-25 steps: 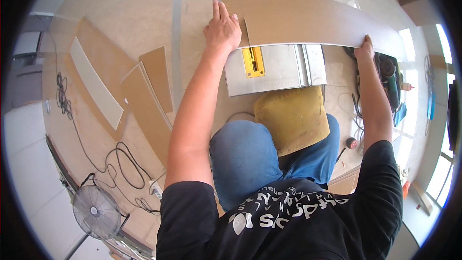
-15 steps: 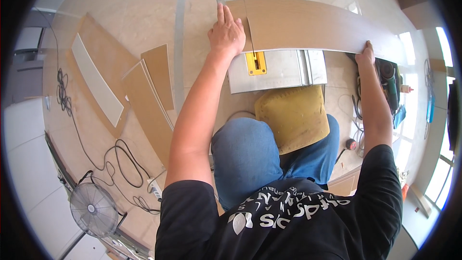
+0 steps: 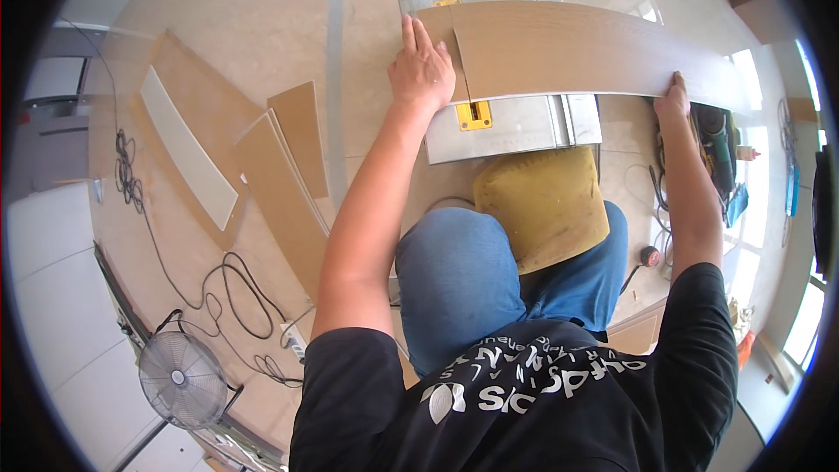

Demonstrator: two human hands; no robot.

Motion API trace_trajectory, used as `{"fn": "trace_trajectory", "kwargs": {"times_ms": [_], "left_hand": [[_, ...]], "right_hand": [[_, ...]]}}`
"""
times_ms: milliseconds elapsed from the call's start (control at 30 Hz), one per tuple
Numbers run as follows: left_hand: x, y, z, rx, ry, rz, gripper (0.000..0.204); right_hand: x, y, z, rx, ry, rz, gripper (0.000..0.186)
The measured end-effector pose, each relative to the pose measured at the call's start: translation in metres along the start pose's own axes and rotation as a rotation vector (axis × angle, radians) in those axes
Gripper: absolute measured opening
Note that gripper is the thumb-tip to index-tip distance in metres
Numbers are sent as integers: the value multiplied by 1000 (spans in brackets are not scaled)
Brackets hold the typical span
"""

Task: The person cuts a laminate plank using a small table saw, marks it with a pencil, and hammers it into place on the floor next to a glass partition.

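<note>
Smooth grey metal forms the saw top (image 3: 516, 135), a yellow plate (image 3: 477, 122) set in it; a scuffed, round-cornered yellow panel (image 3: 544, 214) sits between it and the knees. Black cable (image 3: 208, 278) and brown offcuts (image 3: 278, 201) lie leftward on the floor. Across the saw top rests the long wood-brown board (image 3: 568, 51), slit near its left end: the left hand (image 3: 422, 77) has fingers outstretched on it, the right hand (image 3: 672, 100) grips its near edge

Board (image 3: 568, 51) (wide) blocks mid tabletop (image 3: 524, 129).

One held board (image 3: 559, 52), one table saw (image 3: 520, 133), one fan (image 3: 180, 378), one power strip (image 3: 294, 340).
</note>
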State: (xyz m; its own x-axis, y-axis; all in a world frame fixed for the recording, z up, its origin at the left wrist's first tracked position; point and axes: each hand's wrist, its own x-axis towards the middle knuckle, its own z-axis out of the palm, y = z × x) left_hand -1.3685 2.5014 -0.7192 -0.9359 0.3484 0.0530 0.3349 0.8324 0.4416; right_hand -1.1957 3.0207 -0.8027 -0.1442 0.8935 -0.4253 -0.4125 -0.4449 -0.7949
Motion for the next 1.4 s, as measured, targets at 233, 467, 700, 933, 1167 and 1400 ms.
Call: {"fn": "trace_trajectory", "kwargs": {"times_ms": [233,467,700,933,1167,1400], "left_hand": [[-5,-1,0,16,-5,-6,65],[-17,12,-2,9,-27,-2,64],[-26,9,-9,27,-61,-18,64],[-36,15,-11,29,-85,-38,64],[-46,6,-10,34,-66,-35,64],[-52,18,-12,-24,-118,-52,66]], "right_hand": [[12,5,-8,31,15,16,30],[44,-2,-24,77,25,-25,23],[23,7,-21,90,52,-16,29],[-6,-2,-21,68,86,-27,31],[-38,-4,-13,17,65,-10,36],[12,-18,-36,123,-18,-71,49]]}}
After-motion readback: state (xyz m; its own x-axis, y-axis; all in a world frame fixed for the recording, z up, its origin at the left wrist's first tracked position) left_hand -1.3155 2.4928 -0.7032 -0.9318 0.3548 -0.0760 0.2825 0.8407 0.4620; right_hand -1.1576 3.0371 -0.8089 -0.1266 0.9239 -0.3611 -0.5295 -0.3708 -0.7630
